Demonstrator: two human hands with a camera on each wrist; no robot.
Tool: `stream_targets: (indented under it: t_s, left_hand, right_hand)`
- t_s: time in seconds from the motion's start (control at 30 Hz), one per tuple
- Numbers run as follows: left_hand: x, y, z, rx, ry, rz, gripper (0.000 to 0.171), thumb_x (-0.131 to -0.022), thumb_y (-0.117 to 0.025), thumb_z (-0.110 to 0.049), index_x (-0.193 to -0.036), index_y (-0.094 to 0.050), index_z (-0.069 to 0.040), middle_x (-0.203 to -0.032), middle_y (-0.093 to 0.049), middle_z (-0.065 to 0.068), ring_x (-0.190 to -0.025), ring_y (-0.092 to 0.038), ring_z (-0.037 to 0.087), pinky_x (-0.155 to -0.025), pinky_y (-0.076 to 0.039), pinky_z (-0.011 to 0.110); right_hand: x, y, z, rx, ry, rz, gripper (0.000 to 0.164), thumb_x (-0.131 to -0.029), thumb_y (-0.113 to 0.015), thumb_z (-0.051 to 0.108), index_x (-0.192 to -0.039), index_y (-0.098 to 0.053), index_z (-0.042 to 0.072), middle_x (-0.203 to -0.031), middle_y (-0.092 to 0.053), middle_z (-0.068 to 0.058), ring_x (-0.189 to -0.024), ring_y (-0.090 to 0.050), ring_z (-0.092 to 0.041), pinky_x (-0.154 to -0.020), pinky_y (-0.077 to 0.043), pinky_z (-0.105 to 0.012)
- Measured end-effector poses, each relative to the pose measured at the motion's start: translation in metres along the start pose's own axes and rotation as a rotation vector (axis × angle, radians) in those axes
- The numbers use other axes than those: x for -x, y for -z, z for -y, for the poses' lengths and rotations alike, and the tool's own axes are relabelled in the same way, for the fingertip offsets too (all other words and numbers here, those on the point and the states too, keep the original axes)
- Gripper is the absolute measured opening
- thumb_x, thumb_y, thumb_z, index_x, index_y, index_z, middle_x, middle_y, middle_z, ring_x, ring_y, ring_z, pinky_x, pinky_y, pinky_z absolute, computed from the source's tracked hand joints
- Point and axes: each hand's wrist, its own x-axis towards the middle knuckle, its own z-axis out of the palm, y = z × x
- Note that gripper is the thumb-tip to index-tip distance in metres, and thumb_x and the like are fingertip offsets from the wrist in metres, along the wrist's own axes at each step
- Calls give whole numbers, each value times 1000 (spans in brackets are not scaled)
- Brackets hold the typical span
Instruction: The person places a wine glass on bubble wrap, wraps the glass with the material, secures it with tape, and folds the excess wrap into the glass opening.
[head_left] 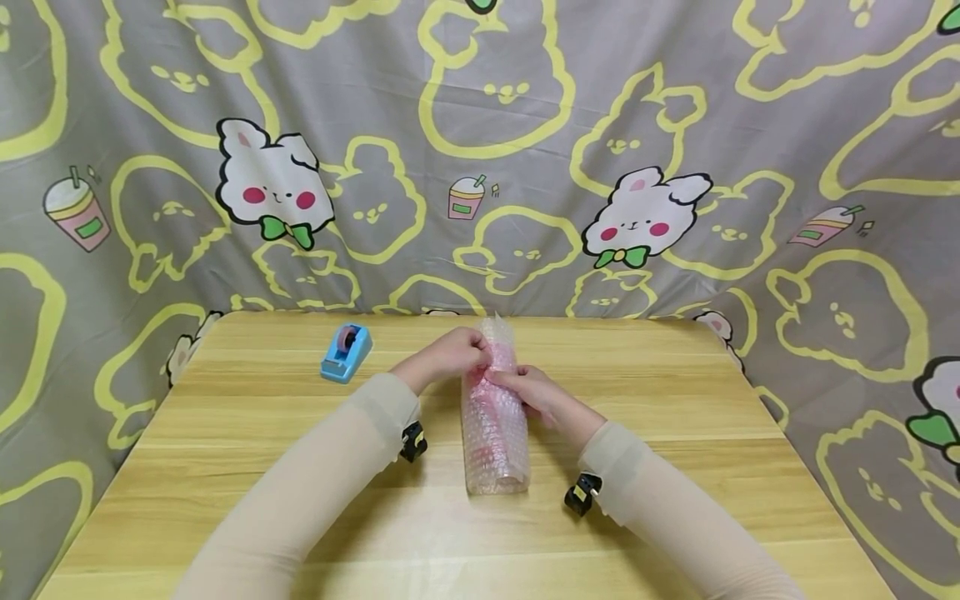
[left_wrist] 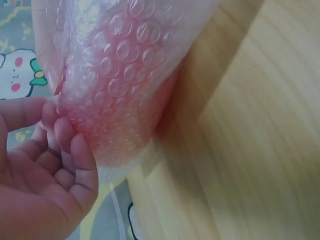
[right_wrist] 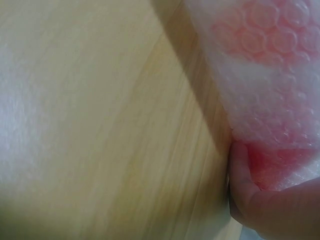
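A tall roll of bubble wrap [head_left: 495, 425] lies lengthwise on the table, with something pink showing through its layers. My left hand [head_left: 455, 353] is at the far part of the roll. In the left wrist view the thumb and curled fingers of this left hand [left_wrist: 55, 175] meet at the side of the bubble wrap [left_wrist: 130, 65], pinching at its edge. From the right, my right hand [head_left: 542, 394] grips the roll, thumb across the top. The right wrist view shows that right hand [right_wrist: 270, 205] bent around the side of the wrap [right_wrist: 270, 110].
A blue tape dispenser [head_left: 347, 353] with a roll of tape stands at the back left of the wooden table [head_left: 660, 383]. Behind the table's far edge hangs a grey patterned curtain [head_left: 405, 108], which also runs along both sides.
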Motion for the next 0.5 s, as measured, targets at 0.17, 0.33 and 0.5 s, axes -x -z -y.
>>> stream_targets:
  t_s: [0.17,0.33,0.5]
  left_hand:
    - [0,2,-3,-49,52,0,7,-86,-63,-9,-81,-63,-4,-75,-58,3,-69,-53,15,-59,-45,23]
    - [-1,4,-5,-110,85,-3,20,-85,-62,-11,-67,-55,-10,-67,-54,1,-63,-50,15,-55,-43,24]
    - [0,4,-9,-143,112,1,27,-85,-62,-13,-62,-50,-13,-63,-50,0,-60,-48,14,-53,-41,24]
  right_hand:
    - [1,0,1,12,-4,-9,59,-90,-71,40,-126,-52,-2,-109,-64,-11,-93,-63,-19,-81,-55,-32]
    - [-1,0,0,19,4,7,57,-91,-70,39,-125,-52,-3,-108,-64,-10,-92,-63,-18,-80,-55,-31]
    - [-2,0,0,10,7,8,56,-91,-70,37,-125,-51,-3,-108,-63,-9,-92,-62,-18,-80,-55,-31]
